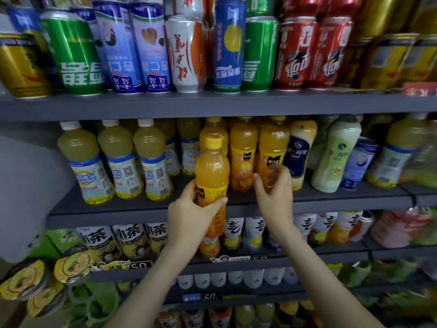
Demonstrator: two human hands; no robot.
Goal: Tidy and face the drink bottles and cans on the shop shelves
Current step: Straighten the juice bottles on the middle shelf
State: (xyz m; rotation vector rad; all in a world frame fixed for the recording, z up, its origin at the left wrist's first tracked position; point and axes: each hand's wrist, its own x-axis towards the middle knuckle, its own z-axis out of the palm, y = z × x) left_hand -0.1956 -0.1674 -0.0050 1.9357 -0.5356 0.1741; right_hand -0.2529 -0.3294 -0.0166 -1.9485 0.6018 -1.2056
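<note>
Fingers [192,188] of the left hand [189,209] wrap the upright orange bottle [211,171]; its likely place on the shelf [132,205] lies at 12 o'clock. Right hand [275,192] curls round neighbour bottle [273,143], 2 o'clock.

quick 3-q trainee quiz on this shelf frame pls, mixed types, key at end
1. True or false: the left hand grips the yellow-capped orange juice plastic bottle, held out in front of the shelf edge.
2. The right hand curls round a shelved orange juice bottle. Which shelf is it on? A. the can shelf B. the grey metal shelf just below the cans C. the lowest shelf in view
3. Fill in: the pale yellow drink bottles left of the orange ones have ___ caps.
Key: 1 true; 2 B; 3 white.
</note>
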